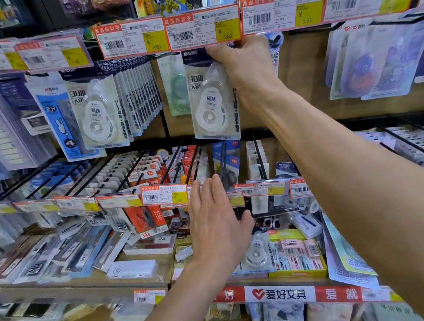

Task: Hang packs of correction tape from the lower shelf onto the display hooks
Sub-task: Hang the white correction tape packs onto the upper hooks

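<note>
Left hand: the left hand [218,224] is stretched forward over the lower shelf [279,293], back toward the camera. Its fingers are straight and close together, the thumb is spread to the right, and it holds nothing.
Loose pack: one loose pack [257,255] of correction tape lies flat on the lower shelf, just right of the left wrist and below the thumb. Whether the hand touches it cannot be told.
Yellow box: a yellow box [300,270] sits against the loose pack's right side.
Middle row: black hooks crowded with small carded goods run above the shelf. A price label [164,195] hangs just left of the left fingertips.
Right hand: the right hand [243,67] is raised to the top row, fingers curled round the upper right corner of the held pack [208,101].
Held pack: it hangs upright below the upper price label [202,26], which hides its top edge. Whether it is already on a hook cannot be told.
Full hook: to the left, a hanging row of packs [99,113] of the same kind fills its hook.
Backing: a wooden back panel [301,67] shows behind the right hand.
</note>
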A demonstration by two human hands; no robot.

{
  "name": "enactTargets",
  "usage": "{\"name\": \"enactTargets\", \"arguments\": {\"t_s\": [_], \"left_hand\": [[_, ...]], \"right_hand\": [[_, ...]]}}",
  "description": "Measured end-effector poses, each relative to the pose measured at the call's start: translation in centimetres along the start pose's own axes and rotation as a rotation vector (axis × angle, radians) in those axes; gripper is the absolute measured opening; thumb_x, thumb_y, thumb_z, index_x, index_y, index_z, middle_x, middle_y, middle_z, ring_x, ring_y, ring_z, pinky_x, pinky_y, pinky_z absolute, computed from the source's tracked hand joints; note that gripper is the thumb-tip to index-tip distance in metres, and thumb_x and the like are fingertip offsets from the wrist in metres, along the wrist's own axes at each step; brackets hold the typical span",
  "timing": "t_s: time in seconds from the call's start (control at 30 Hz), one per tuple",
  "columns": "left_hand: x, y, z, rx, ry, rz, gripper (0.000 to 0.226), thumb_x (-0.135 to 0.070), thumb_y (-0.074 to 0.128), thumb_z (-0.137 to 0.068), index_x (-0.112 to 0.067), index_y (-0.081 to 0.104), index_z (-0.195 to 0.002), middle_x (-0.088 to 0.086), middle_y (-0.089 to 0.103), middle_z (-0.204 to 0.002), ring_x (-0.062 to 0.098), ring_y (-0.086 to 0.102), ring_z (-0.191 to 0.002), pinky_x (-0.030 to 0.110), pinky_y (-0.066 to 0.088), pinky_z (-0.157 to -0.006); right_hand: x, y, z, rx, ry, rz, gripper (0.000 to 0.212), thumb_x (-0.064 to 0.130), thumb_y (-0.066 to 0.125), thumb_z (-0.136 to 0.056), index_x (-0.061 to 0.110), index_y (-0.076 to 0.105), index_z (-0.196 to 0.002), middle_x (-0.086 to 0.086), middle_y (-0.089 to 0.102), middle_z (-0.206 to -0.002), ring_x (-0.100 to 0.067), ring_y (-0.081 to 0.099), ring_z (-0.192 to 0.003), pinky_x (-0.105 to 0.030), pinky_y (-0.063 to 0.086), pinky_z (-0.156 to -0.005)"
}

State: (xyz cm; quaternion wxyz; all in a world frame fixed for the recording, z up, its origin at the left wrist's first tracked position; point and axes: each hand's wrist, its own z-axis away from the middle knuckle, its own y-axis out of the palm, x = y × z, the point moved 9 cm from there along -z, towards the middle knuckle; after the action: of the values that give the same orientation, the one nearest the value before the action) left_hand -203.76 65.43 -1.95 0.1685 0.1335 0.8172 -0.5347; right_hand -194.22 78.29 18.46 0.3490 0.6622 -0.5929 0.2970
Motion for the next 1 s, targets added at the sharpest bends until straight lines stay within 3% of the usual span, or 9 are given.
{"name": "enactTargets", "arguments": {"t_s": [0.2,0.4,0.5,0.57,0.67,0.73,0.8,0.93,1.0], "left_hand": [[-0.1,0.1,-0.1,-0.009,0.018,-0.029,0.091,-0.053,0.053,-0.095,-0.011,0.003,-0.158,0.003,0.011,-0.166,0.026,-0.005,-0.153,0.041,0.006,-0.126],[-0.1,0.0,-0.1,-0.029,0.048,-0.035,0.088,-0.052,0.055,-0.094,-0.012,0.009,-0.158,0.003,0.017,-0.163,0.026,0.000,-0.153,0.042,0.010,-0.126],[-0.1,0.0,0.0,-0.019,0.063,-0.068,0.086,-0.052,0.053,-0.095,-0.015,0.007,-0.158,0.004,0.014,-0.164,0.026,-0.003,-0.153,0.043,0.008,-0.126],[0.0,0.2,0.0,-0.012,0.067,-0.085,0.084,-0.052,0.052,-0.095,-0.016,0.009,-0.158,0.005,0.014,-0.164,0.027,-0.004,-0.153,0.044,0.008,-0.125],[0.1,0.2,0.0,-0.022,0.082,-0.091,0.081,-0.051,0.055,-0.094,-0.016,0.018,-0.157,0.006,0.021,-0.162,0.028,0.001,-0.153,0.045,0.011,-0.125],[0.1,0.2,0.0,-0.020,0.092,-0.103,0.078,-0.051,0.054,-0.094,-0.016,0.021,-0.156,0.007,0.022,-0.162,0.028,0.002,-0.152,0.045,0.011,-0.125],[0.1,0.2,-0.1,-0.017,0.100,-0.118,0.077,-0.051,0.054,-0.094,-0.016,0.023,-0.155,0.007,0.023,-0.162,0.029,0.003,-0.152,0.044,0.010,-0.125],[0.3,0.3,-0.3,-0.016,0.097,-0.126,0.076,-0.050,0.057,-0.092,-0.015,0.028,-0.153,0.009,0.027,-0.160,0.030,0.008,-0.151,0.046,0.014,-0.125],[0.3,0.3,-0.3,-0.015,0.104,-0.134,0.076,-0.050,0.057,-0.091,-0.014,0.030,-0.152,0.010,0.030,-0.158,0.031,0.010,-0.151,0.048,0.016,-0.124]], "right_hand": [[-1.1,-0.6,-0.7,-0.038,0.025,0.016,0.011,0.009,0.073,-0.089,0.020,0.076,-0.086,-0.003,0.080,-0.095,-0.020,0.076,-0.095,-0.043,0.059,-0.095],[-1.4,-1.5,-2.3,-0.169,-0.022,0.313,0.007,0.025,0.078,-0.087,0.019,0.076,-0.086,0.006,0.076,-0.082,-0.012,0.073,-0.080,-0.036,0.060,-0.083],[-1.6,-2.0,-3.0,-0.197,-0.004,0.479,0.035,0.034,0.077,-0.087,0.023,0.055,-0.063,0.009,0.055,-0.061,-0.009,0.050,-0.055,-0.026,0.045,-0.059],[-1.5,-2.3,-3.1,-0.209,-0.027,0.552,0.045,0.037,0.075,-0.089,0.021,0.045,-0.060,0.007,0.047,-0.058,-0.010,0.041,-0.052,-0.028,0.037,-0.057],[-1.2,-2.6,-2.1,-0.193,-0.101,0.623,0.026,0.041,0.069,-0.094,0.016,0.062,-0.092,0.004,0.061,-0.084,-0.013,0.058,-0.076,-0.029,0.047,-0.074],[-1.5,-2.8,-0.7,-0.140,-0.146,0.630,0.035,0.043,0.063,-0.098,0.017,0.062,-0.122,0.002,0.062,-0.107,-0.017,0.060,-0.100,-0.033,0.049,-0.092],[-2.4,-2.8,1.1,-0.055,-0.138,0.653,0.048,0.046,0.059,-0.099,0.021,0.053,-0.139,-0.002,0.059,-0.125,-0.019,0.058,-0.114,-0.036,0.048,-0.101],[-5.3,-3.3,5.1,0.109,-0.062,0.882,0.062,0.049,0.056,-0.100,0.020,0.041,-0.153,-0.010,0.052,-0.146,-0.027,0.046,-0.138,-0.042,0.040,-0.114],[-6.5,-3.9,7.5,0.196,-0.034,0.981,0.062,0.047,0.059,-0.099,0.018,0.044,-0.152,-0.012,0.052,-0.146,-0.030,0.045,-0.138,-0.040,0.039,-0.113]]}}
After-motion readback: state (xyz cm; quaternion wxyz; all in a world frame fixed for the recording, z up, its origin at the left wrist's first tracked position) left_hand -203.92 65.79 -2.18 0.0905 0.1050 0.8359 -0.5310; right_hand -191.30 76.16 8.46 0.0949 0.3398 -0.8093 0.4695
